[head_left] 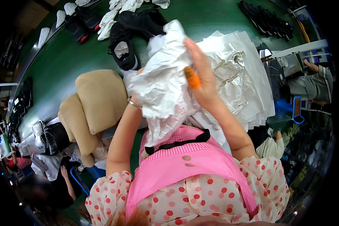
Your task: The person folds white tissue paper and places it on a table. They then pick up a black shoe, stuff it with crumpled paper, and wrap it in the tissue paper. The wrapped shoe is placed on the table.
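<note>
Between my hands is a crumpled sheet of white wrapping paper (160,81), bunched up in front of me. My right hand (203,77) presses on its right side with straight fingers, an orange finger cot (192,78) on the thumb. My left hand (138,94), below which a bracelet circles the wrist, grips the paper from the left; its fingers are mostly behind the sheet. Just beyond the paper, a black shoe (128,62) with paper stuffed inside stands beside another black shoe (141,22). To the right lies a stack of white paper sheets (265,94) with a wrinkled sheet (233,81) on top.
Beige padded pieces (101,100) lie left of my forearm on the green table (56,81). More black shoes stand at the far left (79,24) and far right (265,19). White paper wads (107,26) sit along the back. Other people work at both sides.
</note>
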`<act>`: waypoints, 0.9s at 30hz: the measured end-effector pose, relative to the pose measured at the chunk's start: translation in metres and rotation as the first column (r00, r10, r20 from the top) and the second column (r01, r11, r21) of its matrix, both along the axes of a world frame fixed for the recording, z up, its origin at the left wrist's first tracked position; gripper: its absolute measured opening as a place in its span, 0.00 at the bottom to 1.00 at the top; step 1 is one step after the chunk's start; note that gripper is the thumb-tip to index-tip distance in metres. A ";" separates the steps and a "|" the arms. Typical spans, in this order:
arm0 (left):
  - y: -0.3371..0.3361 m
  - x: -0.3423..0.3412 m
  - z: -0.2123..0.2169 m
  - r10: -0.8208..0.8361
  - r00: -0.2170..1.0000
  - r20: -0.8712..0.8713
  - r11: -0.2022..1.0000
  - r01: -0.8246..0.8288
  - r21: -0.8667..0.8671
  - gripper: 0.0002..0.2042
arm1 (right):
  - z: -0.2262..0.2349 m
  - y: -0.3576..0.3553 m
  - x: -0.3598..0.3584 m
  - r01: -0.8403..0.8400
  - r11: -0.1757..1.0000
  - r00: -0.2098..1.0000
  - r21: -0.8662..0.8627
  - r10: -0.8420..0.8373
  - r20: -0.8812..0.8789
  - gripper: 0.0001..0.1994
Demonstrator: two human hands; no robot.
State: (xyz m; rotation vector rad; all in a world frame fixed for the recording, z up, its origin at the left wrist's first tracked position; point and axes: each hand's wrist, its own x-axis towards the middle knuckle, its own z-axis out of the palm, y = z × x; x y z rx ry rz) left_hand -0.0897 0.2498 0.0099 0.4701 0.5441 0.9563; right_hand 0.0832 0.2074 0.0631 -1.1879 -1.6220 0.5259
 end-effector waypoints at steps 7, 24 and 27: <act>-0.017 -0.007 -0.004 -0.001 0.999 0.033 0.999 0.002 -0.035 0.21 | 0.005 0.003 -0.018 -0.160 0.965 0.945 0.210 0.089 0.314 0.29; 0.005 -0.002 0.014 0.043 0.998 -0.050 0.995 -0.038 0.093 0.21 | 0.005 0.025 0.008 -0.146 0.950 0.914 -0.276 0.236 0.330 0.48; 0.003 -0.005 0.016 0.014 0.997 -0.076 0.993 -0.005 0.115 0.21 | -0.003 0.030 0.004 -0.225 0.895 0.953 -0.386 0.284 0.103 0.50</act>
